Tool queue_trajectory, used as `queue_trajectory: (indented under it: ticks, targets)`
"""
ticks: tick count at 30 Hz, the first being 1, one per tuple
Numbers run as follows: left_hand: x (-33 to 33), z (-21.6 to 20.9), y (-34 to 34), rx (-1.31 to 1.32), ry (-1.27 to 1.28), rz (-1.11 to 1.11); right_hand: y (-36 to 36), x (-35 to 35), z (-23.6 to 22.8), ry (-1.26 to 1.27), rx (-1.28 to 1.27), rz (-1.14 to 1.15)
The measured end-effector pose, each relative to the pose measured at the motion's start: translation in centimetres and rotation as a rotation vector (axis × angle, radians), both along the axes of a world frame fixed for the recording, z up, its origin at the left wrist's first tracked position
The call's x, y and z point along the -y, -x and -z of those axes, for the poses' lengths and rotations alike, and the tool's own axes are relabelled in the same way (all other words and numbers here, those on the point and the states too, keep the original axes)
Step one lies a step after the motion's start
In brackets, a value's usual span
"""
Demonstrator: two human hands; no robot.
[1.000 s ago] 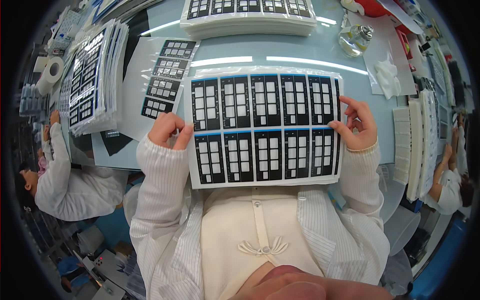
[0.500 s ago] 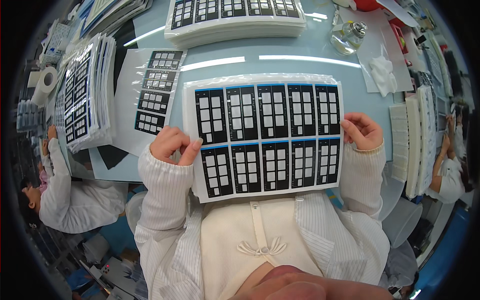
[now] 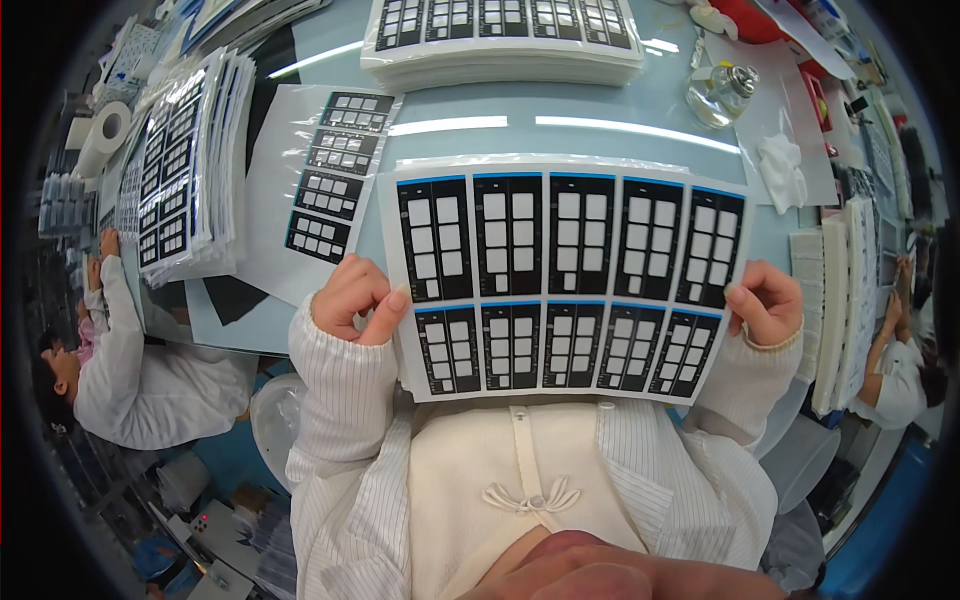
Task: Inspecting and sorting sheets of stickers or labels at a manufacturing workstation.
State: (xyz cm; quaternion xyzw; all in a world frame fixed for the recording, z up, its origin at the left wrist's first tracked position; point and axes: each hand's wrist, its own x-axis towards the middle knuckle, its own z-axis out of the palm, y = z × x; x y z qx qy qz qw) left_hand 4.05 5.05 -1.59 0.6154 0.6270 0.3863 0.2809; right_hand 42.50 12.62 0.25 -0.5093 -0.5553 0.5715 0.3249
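A white printed sheet (image 3: 572, 303) with two rows of black panels, each with white squares and a blue top edge, is raised in front of my chest. My left hand (image 3: 357, 303) is closed on its left edge, thumb on top and fingers curled. The right edge is pinched by my right hand (image 3: 768, 303), between thumb and bent fingers. The sheet bows slightly between them. Under it, edges of more white sheets (image 3: 480, 164) show along the top and left; most of that pile is hidden.
A thick stack of similar sheets (image 3: 500, 74) lies at the far middle. Left are a cut panel strip (image 3: 326, 182), another sheet stack (image 3: 185, 160) and a white roll (image 3: 104, 135). Right are a glass bottle (image 3: 722, 95) and crumpled white cloth (image 3: 782, 172). Other people sit at both sides.
The sheet's right side has come up toward me and right, separating from the sheets below, with my right hand on it. The whole view has shifted slightly.
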Motion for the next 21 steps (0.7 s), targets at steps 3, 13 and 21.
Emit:
queue_trajectory:
  ticks: [3,13,21]
  targets:
    - [0.0,-0.3,0.4,0.067,-0.051,0.052,-0.9,0.3,-0.2,-0.071,-0.112,-0.054]
    - [1.0,-1.1,0.9,-0.005,-0.138,0.095,-1.3,0.0,1.6,-0.338,-0.11,-0.161]
    - [0.8,-1.3,1.3,-0.02,-0.175,0.118,-1.2,0.2,0.9,-0.34,-0.057,-0.163]
